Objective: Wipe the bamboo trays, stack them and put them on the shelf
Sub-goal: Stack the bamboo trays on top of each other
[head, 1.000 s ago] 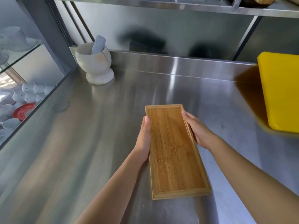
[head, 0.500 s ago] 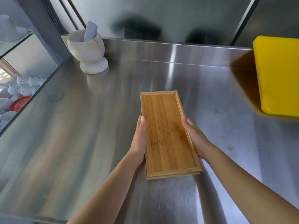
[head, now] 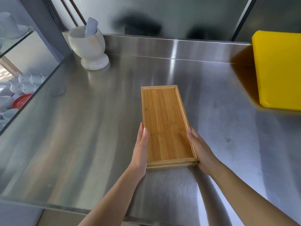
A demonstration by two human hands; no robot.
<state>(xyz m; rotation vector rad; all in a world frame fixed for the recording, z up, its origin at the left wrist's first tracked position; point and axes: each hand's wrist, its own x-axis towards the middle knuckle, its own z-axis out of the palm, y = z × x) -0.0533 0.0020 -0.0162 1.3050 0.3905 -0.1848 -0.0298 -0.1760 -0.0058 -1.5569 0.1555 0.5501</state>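
Observation:
A stack of rectangular bamboo trays [head: 164, 121] lies lengthwise on the steel counter [head: 84, 136], near its middle. Two layered rims show at the stack's near end. My left hand [head: 140, 150] presses flat against the left long side near the front corner. My right hand [head: 201, 150] holds the right long side and cups the near right corner. The inside of the top tray is bare. No cloth is in view.
A white stone mortar with a pestle [head: 88, 46] stands at the back left. A yellow cutting board [head: 280, 70] lies at the right edge. Glass shelves with white cups and a red saucer [head: 21, 100] sit to the left, below counter level. A steel backsplash rises behind.
My hands have slid back along the trays' long sides toward the near end. The view has shifted, showing more of the counter's front edge.

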